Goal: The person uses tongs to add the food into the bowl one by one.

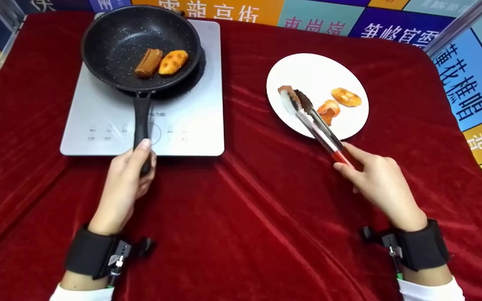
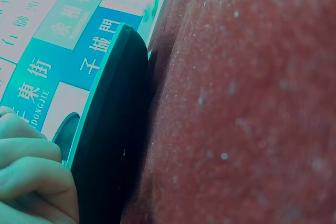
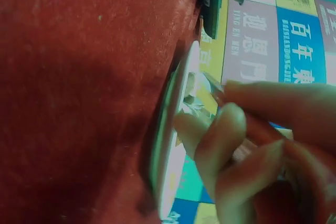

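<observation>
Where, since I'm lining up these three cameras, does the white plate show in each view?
Head: the white plate lies right of centre, in the upper half.
Left wrist: not in it.
Right wrist: at the middle, seen nearly edge-on and steeply slanted, beside the right hand.
Shared landmark: the red cloth, visible in all three.

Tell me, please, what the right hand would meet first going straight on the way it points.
Probably the near rim of the white plate, beneath the tongs, though how high the right hand sits is unclear.
</observation>
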The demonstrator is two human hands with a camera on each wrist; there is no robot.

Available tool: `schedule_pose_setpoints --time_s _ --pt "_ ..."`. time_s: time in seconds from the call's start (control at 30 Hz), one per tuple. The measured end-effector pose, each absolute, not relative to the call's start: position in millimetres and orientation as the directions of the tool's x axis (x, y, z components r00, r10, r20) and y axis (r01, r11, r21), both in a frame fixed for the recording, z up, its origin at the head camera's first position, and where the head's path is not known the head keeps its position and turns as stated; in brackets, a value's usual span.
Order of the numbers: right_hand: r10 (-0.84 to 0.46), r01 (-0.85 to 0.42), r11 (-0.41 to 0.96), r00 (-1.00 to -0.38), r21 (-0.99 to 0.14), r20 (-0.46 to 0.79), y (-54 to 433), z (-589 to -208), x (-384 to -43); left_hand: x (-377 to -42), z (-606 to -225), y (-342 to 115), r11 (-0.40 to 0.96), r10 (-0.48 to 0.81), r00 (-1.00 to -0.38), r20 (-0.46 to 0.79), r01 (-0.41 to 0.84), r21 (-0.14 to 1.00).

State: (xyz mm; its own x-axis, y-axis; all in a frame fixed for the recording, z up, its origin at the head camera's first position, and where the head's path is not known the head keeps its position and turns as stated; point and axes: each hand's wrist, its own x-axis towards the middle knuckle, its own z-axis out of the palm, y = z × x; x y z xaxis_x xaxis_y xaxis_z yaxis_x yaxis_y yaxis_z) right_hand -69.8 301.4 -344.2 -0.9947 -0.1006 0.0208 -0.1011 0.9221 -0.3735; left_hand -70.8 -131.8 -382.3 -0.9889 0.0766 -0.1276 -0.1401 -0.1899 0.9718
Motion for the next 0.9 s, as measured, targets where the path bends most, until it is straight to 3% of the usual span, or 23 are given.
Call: schedule_pose_setpoints --time_s 0.17,0.33,0.43,0.57,0.73,0.9 --pt "-0.198 -0.233 0.956 -0.961 -0.178 0.194 291.8 -345.2 -67.9 -72.2 -382.3 -131.1 -0.182 0.072 -0.989 -0.130 -0.141 0.973" --pt "-0.206 -0.245 0.950 -0.958 -0.195 0.201 289.8 -346.6 -68.2 -72.8 -382.2 -130.9 -0.185 0.072 -0.989 -0.128 -0.139 0.973" --pt "-0.150 -0.182 0.935 -0.981 -0.306 0.123 295.0 -348.3 -69.5 -73.0 -381.1 -130.3 -0.184 0.075 -0.989 -0.125 -0.137 0.973" --pt "-0.042 0.014 0.825 -0.995 -0.564 -0.086 306.8 -351.9 -72.2 -72.9 -379.2 -128.7 -0.178 0.078 -0.989 -0.122 -0.134 0.975" --pt "-0.016 0.223 0.493 -0.964 -0.841 -0.264 318.6 -358.4 -75.6 -72.4 -378.8 -128.3 -0.181 0.080 -0.989 -0.121 -0.134 0.974" --pt "-0.058 0.291 0.192 -0.950 -0.937 -0.306 323.7 -368.0 -76.5 -71.7 -379.9 -130.6 -0.186 0.076 -0.990 -0.122 -0.134 0.973"
